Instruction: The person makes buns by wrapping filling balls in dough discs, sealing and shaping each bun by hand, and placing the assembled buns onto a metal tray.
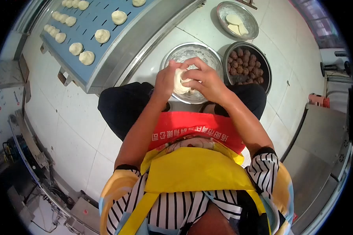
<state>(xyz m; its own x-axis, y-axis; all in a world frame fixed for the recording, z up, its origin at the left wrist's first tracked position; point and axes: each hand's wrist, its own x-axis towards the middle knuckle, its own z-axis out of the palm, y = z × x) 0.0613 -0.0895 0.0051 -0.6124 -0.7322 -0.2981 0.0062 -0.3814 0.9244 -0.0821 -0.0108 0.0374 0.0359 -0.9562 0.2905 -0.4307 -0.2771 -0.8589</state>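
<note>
Between my two hands is a pale dough ball point(180, 84), held above a wide metal bowl point(211, 58) whose inside is dusted with flour. My left hand point(166, 80) is wrapped round its left side. From the right, my right hand point(206, 78) grips the dough with bent fingers at its top and side. Whether there is filling inside the dough cannot be seen. To the right stands a dark-rimmed bowl point(269, 74) full of round brown filling balls point(245, 64). Farther back, another metal bowl point(225, 9) has several flat dough pieces point(235, 23) in it.
At the upper left, a metal-framed conveyor with a blue slotted belt point(92, 43) carries several shaped dough balls point(86, 58). Its metal side point(125, 51) runs close to my left knee. Steel equipment point(313, 141) stands at the right, and machine parts point(35, 156) at the left. The floor point(78, 129) is white tile.
</note>
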